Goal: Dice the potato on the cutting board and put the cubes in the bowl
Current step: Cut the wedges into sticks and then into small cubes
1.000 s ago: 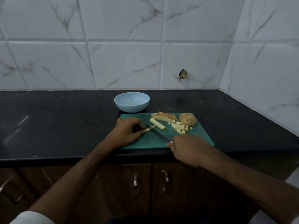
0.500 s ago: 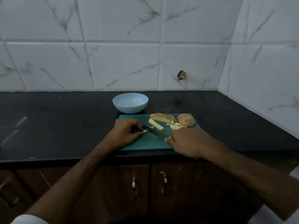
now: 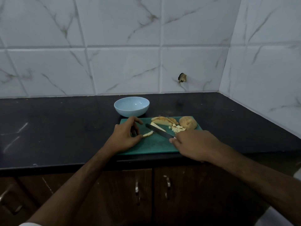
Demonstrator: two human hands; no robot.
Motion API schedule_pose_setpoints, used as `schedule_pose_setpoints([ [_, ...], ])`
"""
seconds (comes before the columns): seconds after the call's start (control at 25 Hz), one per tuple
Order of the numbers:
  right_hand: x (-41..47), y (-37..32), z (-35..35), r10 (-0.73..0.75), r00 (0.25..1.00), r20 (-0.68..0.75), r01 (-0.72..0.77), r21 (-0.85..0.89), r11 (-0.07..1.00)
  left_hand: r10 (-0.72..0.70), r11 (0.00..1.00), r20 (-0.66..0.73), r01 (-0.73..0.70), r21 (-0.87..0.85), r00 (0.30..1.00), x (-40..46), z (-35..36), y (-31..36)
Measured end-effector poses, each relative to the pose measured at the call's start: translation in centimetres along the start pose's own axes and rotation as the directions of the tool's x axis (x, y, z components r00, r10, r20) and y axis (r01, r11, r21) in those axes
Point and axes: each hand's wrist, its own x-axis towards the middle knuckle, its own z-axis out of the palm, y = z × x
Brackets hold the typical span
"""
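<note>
Your left hand (image 3: 126, 137) sits on the near-left part of the green cutting board (image 3: 153, 145), fingers curled, and your thumb tip touches the left end of a thin potato strip (image 3: 147, 134) lying flat on the board; the index finger arches above it toward the bowl side. Whether the other fingers actually touch that strip, you can't tell from this angle. Your right hand (image 3: 194, 145) is clenched round the knife (image 3: 158, 132) handle at the board's near-right edge, the handle itself buried in your grip. The dark blade angles up and left across the board, its tip just past the right end of the strip, not visibly on it.

Behind the blade lies a second strip (image 3: 157, 126), and beyond that a stack of slices with skin (image 3: 162, 122). To the right, a small heap of cubes (image 3: 177, 128) sits just ahead of your right knuckles, with the uncut potato chunk (image 3: 188, 122) at the far-right corner. The pale blue bowl (image 3: 131, 106) stands on the black counter (image 3: 57, 128) just behind the board's left corner, no cubes visible inside.
</note>
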Motion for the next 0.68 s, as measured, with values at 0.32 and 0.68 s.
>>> schedule_pose_setpoints([
  [0.32,0.5,-2.0,3.5,-0.047,0.997,0.060,0.039,0.124,0.992,0.011,1.000,0.004,-0.011,0.001,1.000,0.2,0.1,-0.3],
  [0.68,-0.8,-1.2,1.2,-0.021,0.999,-0.046,0.021,-0.003,1.000,0.056,0.998,0.008,-0.056,-0.001,0.998,0.3,0.1,-0.2],
])
